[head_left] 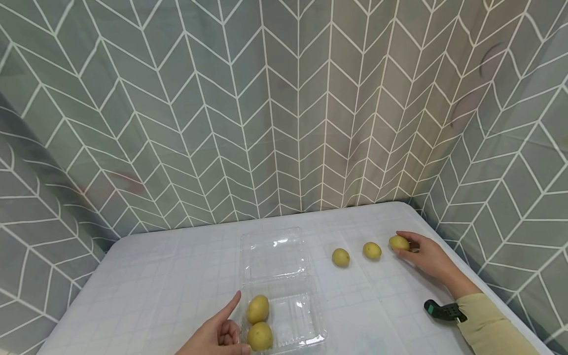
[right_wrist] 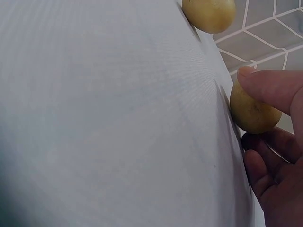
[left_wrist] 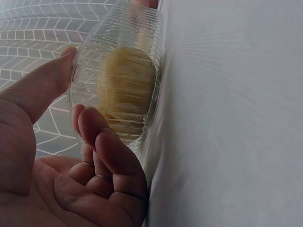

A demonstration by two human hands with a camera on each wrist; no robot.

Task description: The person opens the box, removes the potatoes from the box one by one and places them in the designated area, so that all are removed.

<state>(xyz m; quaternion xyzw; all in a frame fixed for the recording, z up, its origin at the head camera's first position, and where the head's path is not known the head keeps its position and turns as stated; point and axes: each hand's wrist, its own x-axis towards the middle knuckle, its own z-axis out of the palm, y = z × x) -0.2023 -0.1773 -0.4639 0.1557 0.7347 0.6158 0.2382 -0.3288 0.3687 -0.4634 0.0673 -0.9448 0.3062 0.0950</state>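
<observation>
My right hand (head_left: 428, 257) is at the right of the table, its thumb and fingers round a lemon-like yellow fruit (head_left: 399, 242). In the right wrist view the thumb lies on this fruit (right_wrist: 255, 111), which sits on or just above the cloth. To its left lie two similar fruits, a nearer one (head_left: 372, 251) and a farther one (head_left: 340, 258). My left hand (head_left: 217, 331) grips the left edge of an open clear plastic container (head_left: 295, 315), thumb at the rim, index finger straight, other fingers curled against the wall (left_wrist: 85, 90). Two yellow fruits (head_left: 258, 309) stand inside along that left side.
The container's hinged lid (head_left: 275, 254) lies folded back, away from me. A white cloth (head_left: 146, 276) covers the table. Patterned grey curtains (head_left: 284, 108) hang behind it and at the sides. A dark band (head_left: 443, 311) is on the right wrist.
</observation>
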